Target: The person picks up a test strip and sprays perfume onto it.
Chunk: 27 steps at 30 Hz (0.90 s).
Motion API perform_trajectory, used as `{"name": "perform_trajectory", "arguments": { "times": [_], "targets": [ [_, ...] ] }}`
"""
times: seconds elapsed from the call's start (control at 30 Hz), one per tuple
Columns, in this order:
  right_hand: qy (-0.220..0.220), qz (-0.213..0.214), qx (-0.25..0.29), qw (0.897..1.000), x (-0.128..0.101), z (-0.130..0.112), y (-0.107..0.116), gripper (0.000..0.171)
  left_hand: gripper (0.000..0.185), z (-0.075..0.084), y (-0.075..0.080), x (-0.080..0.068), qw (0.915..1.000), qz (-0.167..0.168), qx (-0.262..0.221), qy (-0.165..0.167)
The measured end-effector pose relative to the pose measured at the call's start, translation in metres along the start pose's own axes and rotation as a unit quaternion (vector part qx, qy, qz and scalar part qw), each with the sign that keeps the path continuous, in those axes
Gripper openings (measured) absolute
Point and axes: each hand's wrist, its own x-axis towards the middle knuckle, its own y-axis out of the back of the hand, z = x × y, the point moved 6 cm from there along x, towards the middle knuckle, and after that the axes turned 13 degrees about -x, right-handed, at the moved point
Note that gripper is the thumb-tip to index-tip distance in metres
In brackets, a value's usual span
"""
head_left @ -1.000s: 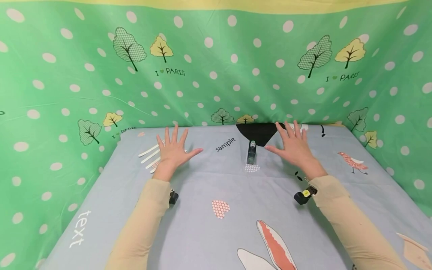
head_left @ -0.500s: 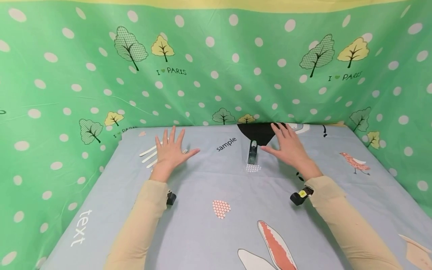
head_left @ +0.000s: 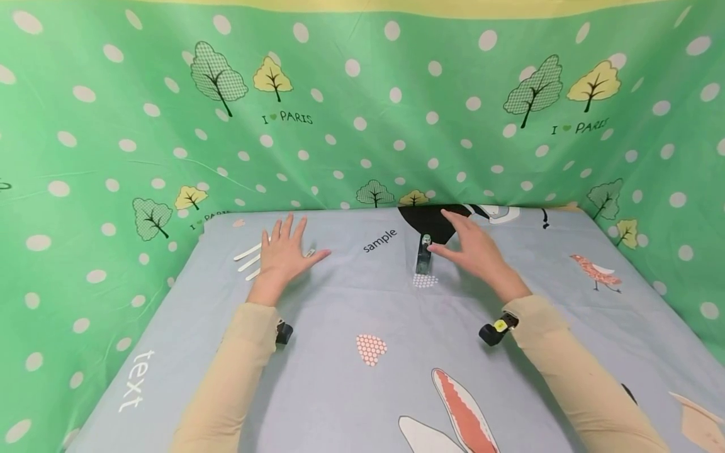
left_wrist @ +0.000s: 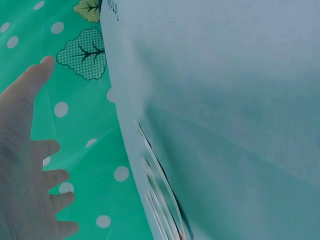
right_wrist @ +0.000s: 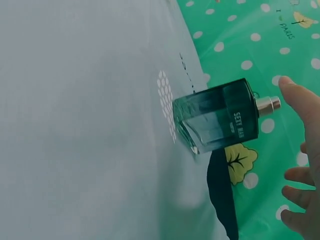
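A dark green glass perfume bottle (head_left: pixel 422 259) with a silver sprayer stands upright towards the back of the bed-like surface. My right hand (head_left: pixel 478 253) is just right of it, fingers extended and thumb tip overlapping the bottle's top in the head view. In the right wrist view the thumb points at the sprayer of the perfume bottle (right_wrist: pixel 220 117), with a gap between them. On the left, several thin white strips (head_left: pixel 247 253) lie side by side. My left hand (head_left: pixel 281 255) is spread over them, holding nothing, and hides part of them.
A grey-blue printed cloth (head_left: pixel 340 314) covers the surface. Behind and at both sides hangs a green polka-dot curtain (head_left: pixel 317 157). Black wrist cameras are strapped to both wrists.
My right hand has moved left towards the perfume bottle, its fingers drawing closer together. My left hand has shifted slightly left. The bottle and strips stay in place.
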Motion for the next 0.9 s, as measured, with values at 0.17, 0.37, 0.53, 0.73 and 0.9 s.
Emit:
{"name": "perform_trajectory", "arguments": {
  "times": [0.17,0.37,0.53,0.73,0.9],
  "targets": [
    [-0.003,-0.015,0.024,1.0,0.002,-0.005,-0.007,0.096,0.101,0.001,0.004,-0.003,0.9999,-0.005,-0.013,-0.002],
    [-0.012,-0.026,0.059,0.998,0.003,-0.007,-0.015,0.094,0.1,0.0,0.006,-0.006,0.9997,-0.01,-0.021,-0.003],
    [-0.007,-0.014,0.112,0.994,0.005,-0.008,-0.02,0.085,0.1,-0.001,0.009,-0.008,0.9998,-0.01,-0.02,-0.003],
    [-0.007,-0.011,0.215,0.976,0.005,-0.01,-0.027,0.065,0.099,-0.002,0.015,-0.012,0.9996,-0.003,-0.026,-0.01],
    [-0.026,-0.018,0.274,0.961,0.006,-0.012,-0.032,0.053,0.098,-0.007,0.022,-0.019,0.9988,0.006,-0.049,-0.006]
  ]
}}
